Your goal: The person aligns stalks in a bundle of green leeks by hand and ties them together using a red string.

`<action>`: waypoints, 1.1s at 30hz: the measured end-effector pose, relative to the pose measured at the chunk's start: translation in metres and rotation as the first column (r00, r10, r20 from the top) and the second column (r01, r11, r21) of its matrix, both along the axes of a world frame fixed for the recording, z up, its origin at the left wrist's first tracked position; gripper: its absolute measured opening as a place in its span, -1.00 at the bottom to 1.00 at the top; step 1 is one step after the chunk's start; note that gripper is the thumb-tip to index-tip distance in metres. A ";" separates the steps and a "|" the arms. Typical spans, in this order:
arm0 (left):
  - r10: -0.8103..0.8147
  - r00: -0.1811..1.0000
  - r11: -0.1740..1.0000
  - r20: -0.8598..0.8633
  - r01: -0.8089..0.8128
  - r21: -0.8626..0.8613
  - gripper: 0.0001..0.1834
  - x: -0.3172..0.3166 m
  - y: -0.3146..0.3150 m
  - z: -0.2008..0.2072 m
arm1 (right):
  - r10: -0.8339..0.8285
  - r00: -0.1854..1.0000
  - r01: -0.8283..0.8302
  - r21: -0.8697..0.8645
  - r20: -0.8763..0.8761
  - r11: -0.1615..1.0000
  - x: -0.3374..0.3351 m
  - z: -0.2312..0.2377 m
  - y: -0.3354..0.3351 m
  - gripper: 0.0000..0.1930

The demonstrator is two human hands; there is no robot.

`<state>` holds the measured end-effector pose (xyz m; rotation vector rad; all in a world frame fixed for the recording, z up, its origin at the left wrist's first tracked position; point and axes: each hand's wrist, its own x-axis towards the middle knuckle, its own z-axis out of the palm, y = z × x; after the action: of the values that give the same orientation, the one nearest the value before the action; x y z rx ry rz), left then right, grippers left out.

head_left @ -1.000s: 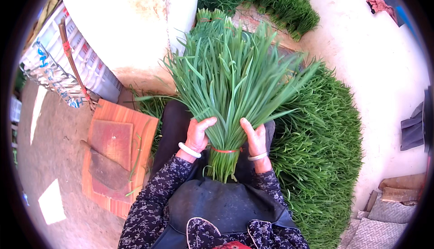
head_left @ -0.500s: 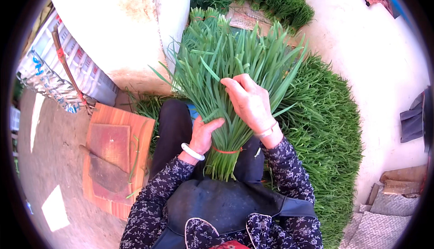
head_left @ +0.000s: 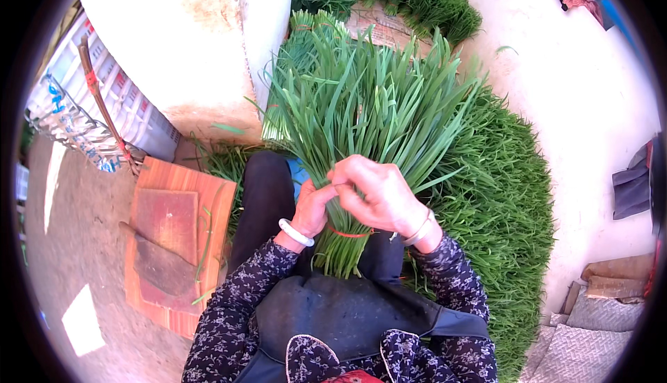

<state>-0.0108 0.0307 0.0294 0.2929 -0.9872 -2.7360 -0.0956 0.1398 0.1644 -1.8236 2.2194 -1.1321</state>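
A thick bundle of garlic chives (head_left: 379, 98) stands up over my lap, its green blades fanned out at the top. A red band (head_left: 347, 233) ties it low down, above the pale cut stems. My left hand (head_left: 310, 210), with a white bangle at the wrist, is closed around the bundle's left side, just above the band. In front of the blades, my right hand (head_left: 382, 192) makes a pinch against the left thumb. What its fingertips hold, if anything, is hidden.
A cleaver (head_left: 163, 265) lies on a wooden board (head_left: 219, 199) at the left, beside a white woven basket (head_left: 132, 98). Loose chives (head_left: 500, 230) are heaped along the right, with tied bundles (head_left: 306, 25) beyond. A white block (head_left: 187, 42) stands at the far left.
My right hand has come down and toward me, from up among the blades to the left thumb. The long blade it pinched no longer shows there. My left hand keeps its hold.
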 end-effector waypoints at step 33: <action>-0.041 0.997 0.997 0.065 0.036 0.071 -0.70 -0.008 0.002 -0.002 | -0.244 0.879 0.266 -0.004 -0.411 0.964 -0.046 -0.024 0.012 -0.88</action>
<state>-0.0192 0.0322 0.0270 0.3832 -0.9238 -2.8167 -0.1413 0.1515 0.1406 -1.9352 2.7603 -0.7577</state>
